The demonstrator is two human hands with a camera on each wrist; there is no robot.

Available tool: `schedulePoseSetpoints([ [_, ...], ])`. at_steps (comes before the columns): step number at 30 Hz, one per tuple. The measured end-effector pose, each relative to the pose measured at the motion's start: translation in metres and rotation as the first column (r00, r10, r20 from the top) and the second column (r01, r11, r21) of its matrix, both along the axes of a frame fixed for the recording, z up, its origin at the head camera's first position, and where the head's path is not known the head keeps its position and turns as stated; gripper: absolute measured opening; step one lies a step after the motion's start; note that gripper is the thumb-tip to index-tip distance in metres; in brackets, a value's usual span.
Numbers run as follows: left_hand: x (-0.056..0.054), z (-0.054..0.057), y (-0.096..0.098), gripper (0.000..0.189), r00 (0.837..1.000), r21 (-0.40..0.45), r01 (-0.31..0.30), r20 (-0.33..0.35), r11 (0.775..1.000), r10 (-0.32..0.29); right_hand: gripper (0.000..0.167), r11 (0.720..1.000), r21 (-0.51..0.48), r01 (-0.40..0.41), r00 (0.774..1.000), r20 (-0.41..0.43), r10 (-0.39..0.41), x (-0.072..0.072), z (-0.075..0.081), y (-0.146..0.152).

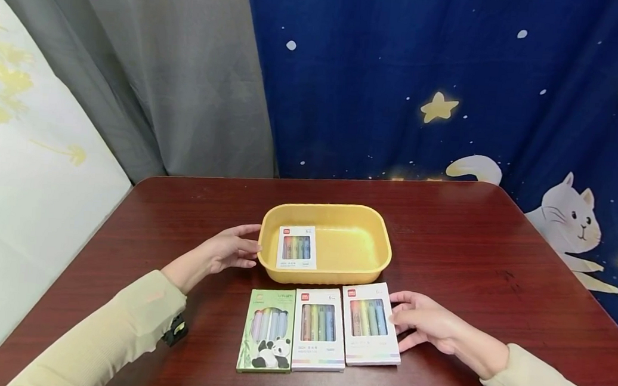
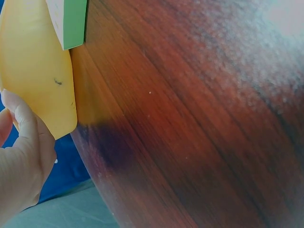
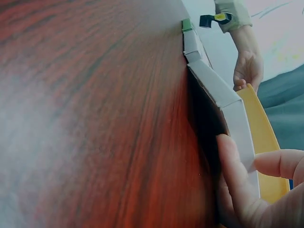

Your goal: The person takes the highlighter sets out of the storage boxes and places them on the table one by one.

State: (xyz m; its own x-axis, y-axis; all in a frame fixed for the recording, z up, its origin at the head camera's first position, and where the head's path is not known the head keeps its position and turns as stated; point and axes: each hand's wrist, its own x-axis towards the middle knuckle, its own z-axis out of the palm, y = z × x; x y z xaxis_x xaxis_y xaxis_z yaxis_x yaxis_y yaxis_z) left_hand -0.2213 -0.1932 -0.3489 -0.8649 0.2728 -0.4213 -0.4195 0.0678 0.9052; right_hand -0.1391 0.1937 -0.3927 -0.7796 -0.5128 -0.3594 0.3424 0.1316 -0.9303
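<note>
My right hand (image 1: 426,322) pinches the right edge of a white marker box (image 1: 373,341) with a clear window of coloured markers. In the right wrist view, that box's near side is lifted off the table, a dark gap beneath it. To its left lie a second white marker box (image 1: 318,352) and a green marker box (image 1: 250,338) with a panda. Fingers of my left hand (image 1: 228,249) touch the left end of a yellow basket (image 1: 377,280). Inside the basket's left part lies another white marker box (image 1: 296,263).
The dark red wooden table (image 1: 498,254) carries everything. Behind it hang a grey curtain (image 1: 209,78) and a blue curtain (image 1: 359,89) with stars and a white cat. A white floral cloth (image 1: 26,155) is at the left.
</note>
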Motion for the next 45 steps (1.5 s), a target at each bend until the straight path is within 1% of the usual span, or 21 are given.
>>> schedulePoseSetpoints([
  [7, 0.000, 0.000, 0.000, 0.065, 1.000, 0.003, 0.000, -0.001, 1.000, 0.000, 0.059, 0.997, 0.073, -0.001, 1.000, -0.028, 0.003, 0.000, 0.004, -0.007],
  [19, 0.000, 0.000, 0.000, 0.064, 1.000, -0.006, -0.009, 0.003, 1.000, 0.009, 0.052, 0.984, 0.178, -0.029, 0.995, -0.093, 0.047, -0.001, 0.009, -0.012],
  [23, -0.001, -0.001, 0.000, 0.064, 1.000, -0.009, -0.015, 0.008, 1.000, 0.015, 0.052, 0.974, 0.228, -0.016, 0.991, -0.128, 0.046, 0.000, 0.010, -0.014],
  [29, -0.002, -0.001, 0.000, 0.064, 1.000, -0.008, -0.018, 0.010, 1.000, 0.018, 0.052, 0.945, 0.326, 0.024, 0.985, -0.171, 0.033, 0.003, 0.012, -0.018],
  [33, -0.002, -0.001, -0.001, 0.063, 1.000, -0.015, -0.017, 0.009, 1.000, 0.017, 0.055, 0.936, 0.352, 0.016, 0.985, -0.165, 0.045, 0.002, 0.015, -0.018],
  [38, -0.002, -0.001, -0.001, 0.063, 1.000, -0.017, -0.009, 0.006, 1.000, 0.009, 0.059, 0.945, 0.325, -0.038, 0.988, -0.128, 0.084, 0.001, 0.018, -0.017],
  [40, -0.002, -0.001, -0.001, 0.063, 1.000, -0.013, -0.005, 0.005, 1.000, 0.005, 0.058, 0.943, 0.328, -0.055, 0.988, -0.117, 0.098, 0.000, 0.020, -0.016],
  [45, -0.002, -0.002, -0.002, 0.065, 1.000, 0.010, 0.009, 0.001, 1.000, -0.009, 0.052, 0.920, 0.387, -0.054, 0.987, -0.122, 0.110, -0.002, 0.029, -0.015],
])
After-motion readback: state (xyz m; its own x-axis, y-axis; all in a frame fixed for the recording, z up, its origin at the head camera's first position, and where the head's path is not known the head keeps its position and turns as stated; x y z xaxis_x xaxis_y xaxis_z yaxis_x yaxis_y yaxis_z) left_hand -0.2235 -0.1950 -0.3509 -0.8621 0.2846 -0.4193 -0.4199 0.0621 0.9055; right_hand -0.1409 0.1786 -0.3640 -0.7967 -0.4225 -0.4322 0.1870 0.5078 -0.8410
